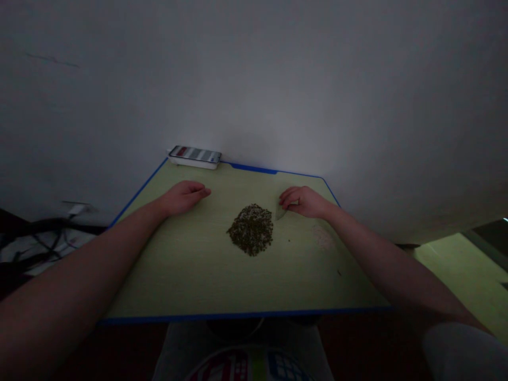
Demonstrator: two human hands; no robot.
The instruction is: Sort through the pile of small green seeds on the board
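Observation:
A heap of small dark green-brown beans or seeds mixed with pale grains [251, 230] lies in the middle of the pale yellow-green table [190, 280]. My right hand [305, 201] is just right of the heap, its thumb and fingers pinching a thin, see-through flat piece [280, 213]. The piece's lower edge is close to the table; its exact kind is unclear. To the upper left of the heap, my left hand [184, 197] rests on the tabletop, fingers curled in and thumb against them. Nothing shows in it. Faint pale grains [324, 238] are spread near my right forearm.
A phone [195, 154] with a lit screen lies on a white box [194, 163] at the back left corner. Behind the blue-edged table stands a grey wall [254, 79]. Cables and a white plug [77, 210] are at the left. Single dark specks lie right of the heap.

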